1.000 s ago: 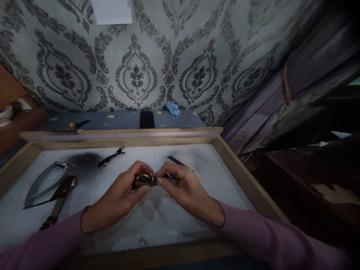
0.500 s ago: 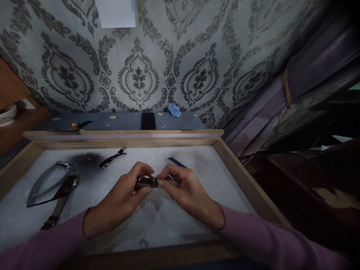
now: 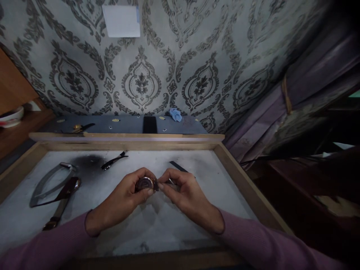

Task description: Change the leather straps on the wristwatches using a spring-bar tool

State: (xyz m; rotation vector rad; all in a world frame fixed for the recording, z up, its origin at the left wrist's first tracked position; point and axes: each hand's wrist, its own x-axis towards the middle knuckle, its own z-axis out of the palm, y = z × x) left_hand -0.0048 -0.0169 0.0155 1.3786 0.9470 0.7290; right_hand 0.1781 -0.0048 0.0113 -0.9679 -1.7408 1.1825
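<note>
My left hand (image 3: 128,198) is closed around a wristwatch (image 3: 145,183), its thumb and fingers on the rim of the round, shiny case. The watch face is tilted up and looks dark. At the case's right side, my right hand (image 3: 187,197) pinches the dark watch strap (image 3: 156,184) between thumb and forefinger. A thin shiny piece (image 3: 170,181) shows inside that hand, mostly covered by the fingers. Just behind the right hand lies a flat dark strip (image 3: 178,166).
A wooden-rimmed tray (image 3: 233,176) with a white base surrounds both hands. On its left lie a grey mesh strap (image 3: 42,185), a watch with a brown strap (image 3: 66,191) and a dark watch (image 3: 114,160). Behind stand a black phone (image 3: 150,124) and a blue crumpled cloth (image 3: 176,114).
The watch case has tipped so that more of its round face shows. Both hands keep their grip, and the whole view has shifted slightly.
</note>
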